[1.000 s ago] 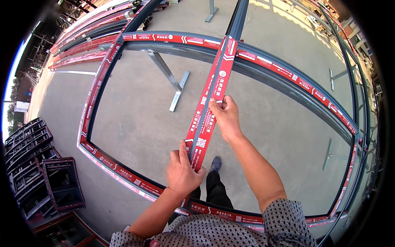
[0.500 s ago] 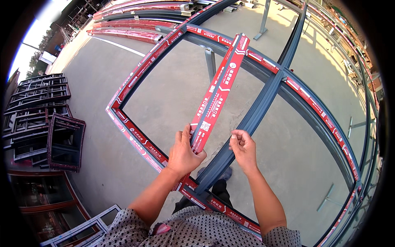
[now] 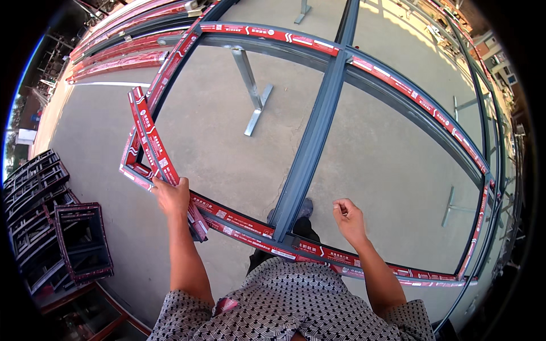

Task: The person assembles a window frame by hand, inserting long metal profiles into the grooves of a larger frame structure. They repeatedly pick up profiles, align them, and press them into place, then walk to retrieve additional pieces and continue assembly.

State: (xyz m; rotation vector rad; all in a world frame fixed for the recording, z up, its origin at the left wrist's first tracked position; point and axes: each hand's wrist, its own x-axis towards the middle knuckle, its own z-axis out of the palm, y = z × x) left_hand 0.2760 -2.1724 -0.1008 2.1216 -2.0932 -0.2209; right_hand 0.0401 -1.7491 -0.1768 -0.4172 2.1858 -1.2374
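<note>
Short-sleeved shirt (image 3: 296, 301) in a black-and-white dotted pattern, bare forearms, dark trousers (image 3: 284, 244), dark shoe (image 3: 304, 207)

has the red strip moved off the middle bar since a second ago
Yes. The red strip, which lay along the middle bar, is now out at the frame's left corner, in the left hand.

A glossy red printed film strip (image 3: 152, 142), thin and flexible like plastic, peels from a matt dark grey metal frame (image 3: 314, 136). The floor (image 3: 375, 165) is rough, pale concrete. A bright, smooth metal stand leg (image 3: 253, 85) gleams. The shirt (image 3: 284, 307) is patterned cloth.
</note>
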